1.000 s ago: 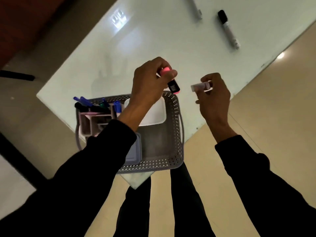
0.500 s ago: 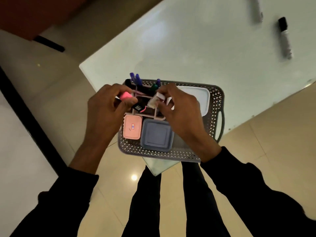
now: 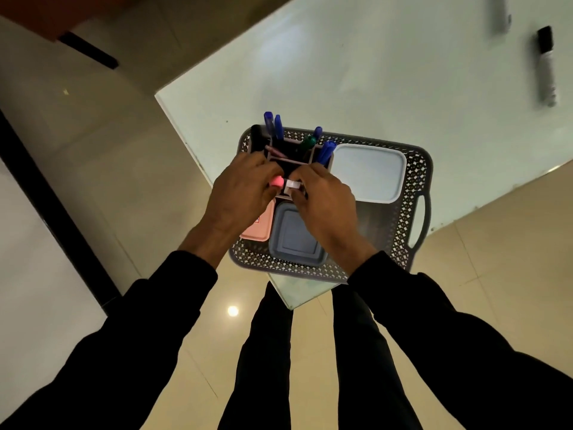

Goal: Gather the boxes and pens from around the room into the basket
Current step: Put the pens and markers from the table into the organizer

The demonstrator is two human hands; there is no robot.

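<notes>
A grey perforated basket (image 3: 415, 169) sits on the near corner of a white table (image 3: 356, 72). It holds a white box (image 3: 369, 172), a blue-grey box (image 3: 294, 237), a pink box (image 3: 259, 229) and a pen holder (image 3: 294, 153) with several blue, green and black pens. My left hand (image 3: 242, 193) grips a pink highlighter (image 3: 277, 181) over the holder. My right hand (image 3: 325, 200) pinches a small white pen (image 3: 293, 184) beside it. The two hands touch above the holder.
A black-capped marker (image 3: 546, 66) and a blurred grey pen (image 3: 500, 15) lie on the table at the far right. Beige floor tiles surround the table corner, with my legs (image 3: 310, 352) below. A dark strip (image 3: 55, 193) runs along the floor at the left.
Both hands came down from above the table to the pen holder in the basket, carrying the highlighter and the white pen. The view shifted so the basket sits further right.
</notes>
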